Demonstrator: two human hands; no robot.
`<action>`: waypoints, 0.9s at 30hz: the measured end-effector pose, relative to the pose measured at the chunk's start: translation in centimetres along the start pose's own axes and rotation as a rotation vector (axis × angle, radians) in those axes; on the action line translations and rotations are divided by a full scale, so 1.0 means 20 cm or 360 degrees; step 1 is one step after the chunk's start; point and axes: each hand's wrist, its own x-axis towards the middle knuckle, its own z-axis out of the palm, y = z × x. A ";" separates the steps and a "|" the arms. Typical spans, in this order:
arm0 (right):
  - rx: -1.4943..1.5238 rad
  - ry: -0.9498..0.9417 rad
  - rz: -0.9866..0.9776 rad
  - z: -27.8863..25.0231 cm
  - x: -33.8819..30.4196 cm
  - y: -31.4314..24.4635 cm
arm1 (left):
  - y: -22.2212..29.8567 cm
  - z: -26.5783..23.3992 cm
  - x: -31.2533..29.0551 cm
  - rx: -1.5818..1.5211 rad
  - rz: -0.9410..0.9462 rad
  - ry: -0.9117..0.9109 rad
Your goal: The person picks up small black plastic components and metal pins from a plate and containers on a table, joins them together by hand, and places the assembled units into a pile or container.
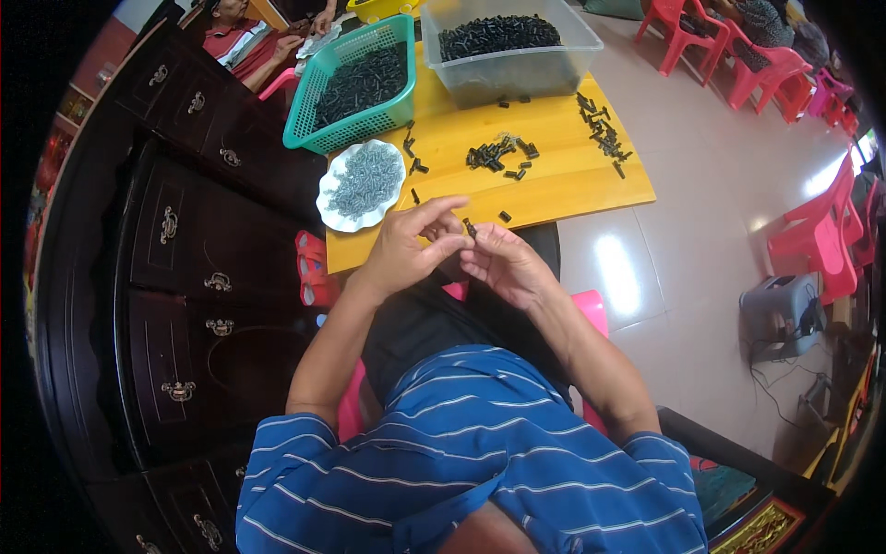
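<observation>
Above the table's near edge, my right hand (509, 263) pinches a small black cylindrical part (470, 227) between thumb and fingers. My left hand (413, 242) meets it from the other side. Its thumb reaches the right fingertips and its index finger arches above; what its curled fingers hold, if anything, is hidden. A loose pile of black parts (487, 157) lies on the yellow table (563, 189) beyond my hands. To their left stands a white wavy-rimmed plate (326, 205) heaped with small clear-grey pieces (365, 183).
A green plastic basket (300, 129) and a translucent bin (517, 78), both full of black parts, stand at the back. More black parts (602, 129) lie along the right edge. A dark cabinet (212, 249) borders the left. Another person (249, 42) sits at far left; pink chairs (821, 231) stand right.
</observation>
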 end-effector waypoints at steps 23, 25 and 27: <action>-0.0054 0.0026 -0.0073 0.00 -0.01 0.00 | -0.01 0.13 0.02 0.0814 0.0492 0.0094; -0.0060 0.0023 -0.0076 0.00 -0.01 0.00 | -0.03 0.13 0.02 0.0807 0.0498 0.0077; -0.0035 0.0042 -0.0086 -0.01 0.00 0.01 | -0.04 0.13 0.02 0.0791 0.0497 0.0087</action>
